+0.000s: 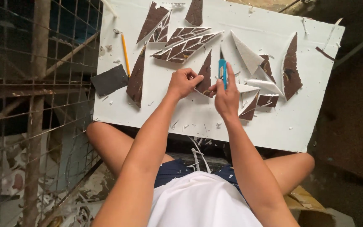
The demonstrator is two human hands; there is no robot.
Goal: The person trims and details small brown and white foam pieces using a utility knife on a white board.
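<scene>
White board serving as a counter [190, 117] rests across a seated person's knees, strewn with brown triangular offcuts. Left hand [182, 82] pinches a dark brown triangular piece [206, 75] flat against it; right hand [227, 94], touching that piece's edge, is closed around a blue utility knife [222, 69]. Well left of both lie a yellow pencil [125, 48] and a dark sanding block [109, 80].
</scene>
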